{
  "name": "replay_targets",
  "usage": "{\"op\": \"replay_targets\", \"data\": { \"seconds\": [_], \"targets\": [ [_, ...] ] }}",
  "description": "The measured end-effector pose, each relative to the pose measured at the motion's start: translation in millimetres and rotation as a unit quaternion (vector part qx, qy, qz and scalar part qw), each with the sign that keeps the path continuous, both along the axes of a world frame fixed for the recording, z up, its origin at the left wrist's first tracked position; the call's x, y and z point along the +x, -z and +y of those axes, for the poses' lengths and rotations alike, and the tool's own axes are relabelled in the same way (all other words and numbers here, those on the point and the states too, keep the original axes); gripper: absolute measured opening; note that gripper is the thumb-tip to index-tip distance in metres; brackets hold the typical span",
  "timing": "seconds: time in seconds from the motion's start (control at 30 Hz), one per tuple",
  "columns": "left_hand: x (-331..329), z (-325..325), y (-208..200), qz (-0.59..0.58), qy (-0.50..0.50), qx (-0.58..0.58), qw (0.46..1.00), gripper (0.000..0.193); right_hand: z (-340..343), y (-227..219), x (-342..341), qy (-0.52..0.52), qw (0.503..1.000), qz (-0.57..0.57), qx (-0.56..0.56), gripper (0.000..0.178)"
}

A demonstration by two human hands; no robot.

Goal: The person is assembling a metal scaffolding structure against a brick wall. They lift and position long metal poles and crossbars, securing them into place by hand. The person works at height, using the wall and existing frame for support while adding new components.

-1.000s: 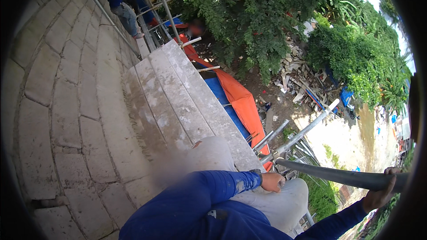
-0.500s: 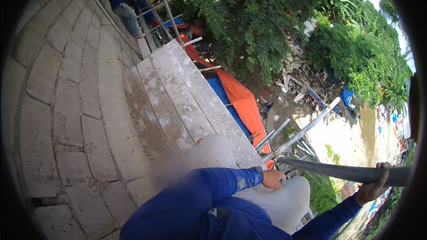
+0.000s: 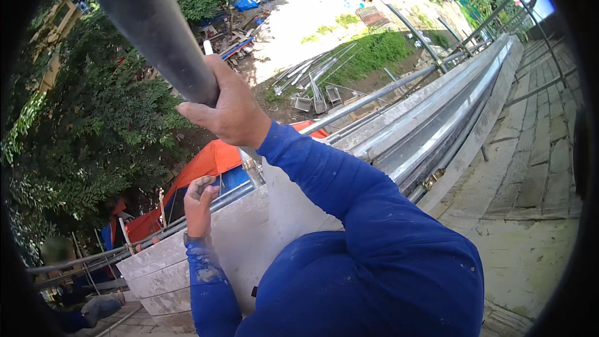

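Observation:
A thick dark grey pipe (image 3: 156, 37) slants from the top left edge of the head view down into my right hand (image 3: 240, 109). Thumb and fingers of that hand wrap round it, and its lower stretch is mostly hidden behind the hand. Just below sits a metal fitting (image 3: 252, 166) on the scaffold. My left hand (image 3: 199, 203) is raised over the outer edge of the plank platform (image 3: 168, 268). Its fingers are loosely bent and apart from the thumb, and I see nothing in them.
Horizontal scaffold tubes (image 3: 399, 81) and long metal planks (image 3: 424, 125) run to the upper right beside a stone block wall (image 3: 524, 150). Beyond the edge, far below, are an orange tarp (image 3: 203, 165), trees and scrap. Another person's leg (image 3: 103, 307) shows at lower left.
My view has swung to the right. The pipe now points up toward the upper left, still in my right hand. My left hand has left my knee and its fingers have loosened.

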State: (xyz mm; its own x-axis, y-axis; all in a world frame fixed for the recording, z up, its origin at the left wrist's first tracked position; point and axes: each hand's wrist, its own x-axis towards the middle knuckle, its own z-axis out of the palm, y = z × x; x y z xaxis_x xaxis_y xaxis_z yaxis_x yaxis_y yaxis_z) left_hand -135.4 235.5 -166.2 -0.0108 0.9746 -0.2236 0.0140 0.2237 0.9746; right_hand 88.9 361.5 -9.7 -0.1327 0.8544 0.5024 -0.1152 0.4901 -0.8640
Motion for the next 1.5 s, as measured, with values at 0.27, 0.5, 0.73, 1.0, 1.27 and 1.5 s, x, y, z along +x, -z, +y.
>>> {"op": "replay_targets", "data": {
  "seconds": [0.27, 0.5, 0.73, 1.0, 1.27, 1.5],
  "targets": [
    [101.1, 103.2, -216.8, 0.083, 0.085, 0.408, 0.905, 0.102, -15.6, 34.0, 51.2, 0.025, 0.995, 0.006, 0.095, 0.061],
    [131.1, 123.1, -224.5, -0.057, 0.011, 0.355, 0.933, 0.054, -41.8, 227.5, 234.5, 0.08, 0.926, -0.363, -0.065, 0.041],
    [130.4, 125.1, -222.3, -0.052, 0.003, 0.333, 0.941, 0.044, -117.1, 312.1, 424.3, -0.022, 0.678, -0.696, -0.236, 0.07],
    [133.3, 124.6, -219.3, -0.023, 0.015, 0.349, 0.937, 0.043, -102.8, 311.9, 453.3, -0.12, 0.635, -0.697, -0.311, 0.075],
    [135.1, 127.0, -216.4, -0.023, 0.022, 0.387, 0.922, 0.041, -107.7, 314.4, 452.1, -0.091, 0.626, -0.719, -0.288, 0.074],
    [137.0, 129.1, -211.7, -0.004, 0.005, 0.413, 0.911, 0.043, -113.8, 298.4, 435.6, -0.092, 0.626, -0.715, -0.298, 0.072]
  ]
}}
